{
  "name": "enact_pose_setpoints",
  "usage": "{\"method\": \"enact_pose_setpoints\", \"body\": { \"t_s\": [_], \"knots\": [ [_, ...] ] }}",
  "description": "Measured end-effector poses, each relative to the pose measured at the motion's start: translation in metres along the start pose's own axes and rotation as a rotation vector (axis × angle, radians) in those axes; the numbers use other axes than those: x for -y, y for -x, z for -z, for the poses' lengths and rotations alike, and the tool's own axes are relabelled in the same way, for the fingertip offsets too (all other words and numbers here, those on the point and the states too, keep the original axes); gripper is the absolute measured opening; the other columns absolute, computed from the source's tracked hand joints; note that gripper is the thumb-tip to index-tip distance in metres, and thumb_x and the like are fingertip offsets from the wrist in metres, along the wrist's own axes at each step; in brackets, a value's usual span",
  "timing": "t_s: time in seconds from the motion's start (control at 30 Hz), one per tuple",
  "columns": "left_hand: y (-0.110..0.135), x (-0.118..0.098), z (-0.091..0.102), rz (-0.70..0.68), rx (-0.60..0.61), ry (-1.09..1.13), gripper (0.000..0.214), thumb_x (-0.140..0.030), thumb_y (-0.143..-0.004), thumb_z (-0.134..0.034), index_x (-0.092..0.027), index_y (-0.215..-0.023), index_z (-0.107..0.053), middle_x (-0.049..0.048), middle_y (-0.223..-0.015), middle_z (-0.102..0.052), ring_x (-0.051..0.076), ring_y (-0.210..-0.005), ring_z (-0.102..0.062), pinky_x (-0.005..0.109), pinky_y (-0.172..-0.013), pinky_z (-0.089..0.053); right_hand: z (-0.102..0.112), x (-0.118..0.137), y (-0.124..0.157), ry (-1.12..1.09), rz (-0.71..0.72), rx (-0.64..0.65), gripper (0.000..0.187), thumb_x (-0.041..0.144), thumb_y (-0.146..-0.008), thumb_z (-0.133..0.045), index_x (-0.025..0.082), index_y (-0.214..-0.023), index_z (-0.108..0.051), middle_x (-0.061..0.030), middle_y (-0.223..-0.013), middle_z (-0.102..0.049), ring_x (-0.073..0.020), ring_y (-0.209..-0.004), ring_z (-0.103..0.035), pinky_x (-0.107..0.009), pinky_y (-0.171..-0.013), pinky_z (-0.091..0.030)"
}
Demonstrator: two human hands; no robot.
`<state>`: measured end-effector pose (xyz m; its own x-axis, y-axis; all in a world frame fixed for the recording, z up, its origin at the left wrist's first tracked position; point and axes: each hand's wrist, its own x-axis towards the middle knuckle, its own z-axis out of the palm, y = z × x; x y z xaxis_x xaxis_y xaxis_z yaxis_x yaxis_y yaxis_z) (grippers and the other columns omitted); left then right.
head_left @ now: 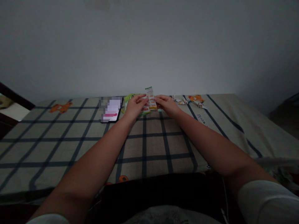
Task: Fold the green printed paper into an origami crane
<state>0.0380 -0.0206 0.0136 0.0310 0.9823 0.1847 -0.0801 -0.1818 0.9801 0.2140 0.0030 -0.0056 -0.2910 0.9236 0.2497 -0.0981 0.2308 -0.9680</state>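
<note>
My left hand [135, 105] and my right hand [167, 104] meet at the far edge of a checked bedsheet [149, 146]. Both pinch a small printed paper piece [150, 99], white with red and green marks, that stands up between them. The fingers of each hand are closed on its sides. More green printed paper [129, 99] lies flat under and behind my left hand.
A phone [111, 109] with a lit screen lies left of my left hand. Several small folded paper shapes [187, 101] rest to the right of my right hand near an orange bear print. A pale wall rises behind the bed.
</note>
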Motion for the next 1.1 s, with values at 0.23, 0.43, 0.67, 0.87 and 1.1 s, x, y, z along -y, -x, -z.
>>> {"method": "enact_pose_setpoints", "body": {
  "t_s": [0.23, 0.43, 0.67, 0.87, 1.1],
  "knots": [
    [0.002, 0.001, 0.001, -0.046, 0.118, -0.016, 0.038, -0.036, -0.078, -0.074, -0.019, -0.111, -0.068, 0.0091, -0.109, -0.071, 0.022, -0.096, -0.068, 0.032, -0.072, -0.059, -0.003, 0.005, 0.003, -0.048, 0.011, -0.006, 0.048, 0.053, -0.066, -0.081, 0.021, -0.099, -0.067, 0.001, -0.078, -0.066, -0.0107, -0.066, -0.057, -0.026, -0.064, -0.049],
    [0.0, 0.003, 0.0, -0.116, 0.217, -0.08, 0.048, -0.042, -0.068, -0.081, -0.019, -0.108, -0.069, 0.0083, -0.103, -0.072, 0.021, -0.092, -0.068, 0.032, -0.077, -0.055, -0.001, 0.004, 0.003, -0.053, 0.027, 0.001, 0.054, 0.055, -0.065, -0.081, 0.022, -0.104, -0.065, 0.0022, -0.076, -0.065, -0.0098, -0.061, -0.056, -0.026, -0.061, -0.048],
    [0.0, 0.002, 0.001, -0.072, 0.07, -0.095, 0.04, -0.04, -0.071, -0.075, -0.019, -0.105, -0.072, 0.0059, -0.102, -0.074, 0.02, -0.09, -0.066, 0.027, -0.069, -0.052, -0.003, 0.007, 0.003, -0.068, 0.013, -0.018, 0.044, 0.052, -0.066, -0.08, 0.02, -0.095, -0.067, 0.003, -0.071, -0.062, -0.01, -0.062, -0.055, -0.025, -0.061, -0.048],
    [-0.01, 0.012, 0.004, -0.046, 0.009, 0.102, 0.037, -0.044, -0.072, -0.072, -0.017, -0.096, -0.073, 0.0058, -0.093, -0.075, 0.02, -0.083, -0.069, 0.031, -0.074, -0.054, 0.0, 0.004, -0.001, -0.104, -0.015, -0.109, 0.035, 0.048, -0.067, -0.077, 0.02, -0.085, -0.067, 0.0029, -0.072, -0.062, -0.0103, -0.065, -0.055, -0.023, -0.06, -0.046],
    [-0.013, 0.015, 0.006, -0.063, -0.02, 0.184, 0.036, -0.045, -0.073, -0.073, -0.015, -0.093, -0.069, 0.0073, -0.094, -0.074, 0.021, -0.082, -0.07, 0.035, -0.078, -0.057, 0.004, -0.004, -0.007, -0.051, 0.034, -0.21, 0.036, 0.048, -0.068, -0.076, 0.02, -0.086, -0.063, 0.0009, -0.077, -0.067, -0.0121, -0.067, -0.058, -0.026, -0.062, -0.048]
  ]
}}
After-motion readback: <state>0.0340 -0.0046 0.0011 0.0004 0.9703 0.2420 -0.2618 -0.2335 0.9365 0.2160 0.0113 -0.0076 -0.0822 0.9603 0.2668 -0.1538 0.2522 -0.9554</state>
